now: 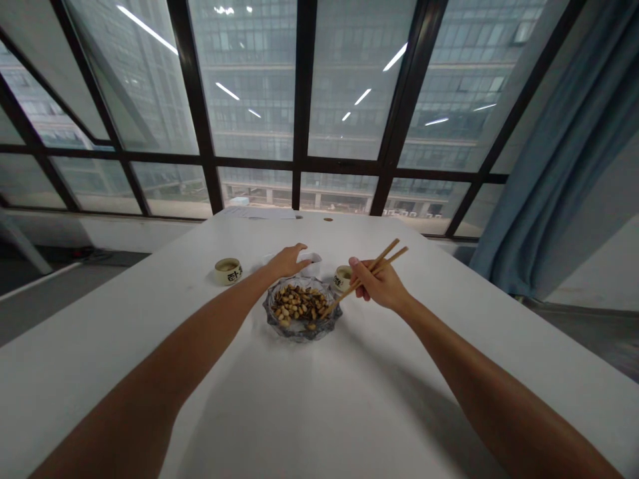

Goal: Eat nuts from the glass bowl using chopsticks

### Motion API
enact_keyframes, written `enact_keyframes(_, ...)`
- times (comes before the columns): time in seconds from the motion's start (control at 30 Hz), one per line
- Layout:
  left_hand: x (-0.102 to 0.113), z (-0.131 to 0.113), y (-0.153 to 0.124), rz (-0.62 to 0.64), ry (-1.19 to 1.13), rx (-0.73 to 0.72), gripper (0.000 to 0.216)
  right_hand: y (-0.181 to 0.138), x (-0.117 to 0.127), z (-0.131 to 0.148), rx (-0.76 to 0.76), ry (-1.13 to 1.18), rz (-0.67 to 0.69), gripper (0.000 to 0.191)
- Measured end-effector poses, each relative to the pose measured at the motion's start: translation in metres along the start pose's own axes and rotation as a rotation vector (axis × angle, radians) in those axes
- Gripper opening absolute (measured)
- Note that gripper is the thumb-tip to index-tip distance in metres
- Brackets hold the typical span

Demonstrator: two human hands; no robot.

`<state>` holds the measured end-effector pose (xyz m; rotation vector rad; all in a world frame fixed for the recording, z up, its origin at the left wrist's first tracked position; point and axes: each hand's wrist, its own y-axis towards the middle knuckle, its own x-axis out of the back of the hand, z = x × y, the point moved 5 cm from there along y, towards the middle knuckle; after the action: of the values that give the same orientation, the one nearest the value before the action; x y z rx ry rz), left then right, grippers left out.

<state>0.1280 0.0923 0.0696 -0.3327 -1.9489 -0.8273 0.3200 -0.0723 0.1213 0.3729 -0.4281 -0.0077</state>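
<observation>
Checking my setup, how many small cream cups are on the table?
2. The left cup stands alone, left of the glass bowl; the right cup sits just behind the bowl's right rim, by the chopsticks. The left hand may hide more.

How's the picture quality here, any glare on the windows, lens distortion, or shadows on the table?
Head view: ceiling lights reflect as bright streaks in the window; wide-angle distortion splays its frames outward; soft arm shadows lie on the table; the bowl and the chopsticks in the right hand look reasonably sharp.
</observation>
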Motion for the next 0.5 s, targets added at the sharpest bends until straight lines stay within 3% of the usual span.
enact_keyframes(0.13, 0.025, 0.004, -0.035, -0.121, -0.105, -0.068, 0.044, -0.005, -0.018, 0.005, -0.019, 0.006, 0.202, 0.064)
enact_keyframes(0.2, 0.034, 0.011, -0.057, -0.137, -0.219, -0.023, 0.043, -0.006, -0.028, 0.004, -0.002, 0.043, 0.227, 0.060)
enact_keyframes(0.33, 0.040, 0.020, -0.095, -0.185, -0.382, 0.087, 0.041, -0.002, -0.036, -0.005, 0.017, 0.123, 0.087, 0.055)
enact_keyframes(0.5, 0.031, 0.022, -0.120, -0.271, -0.425, 0.183, 0.035, 0.002, -0.024, -0.015, 0.049, 0.138, -0.111, 0.063)
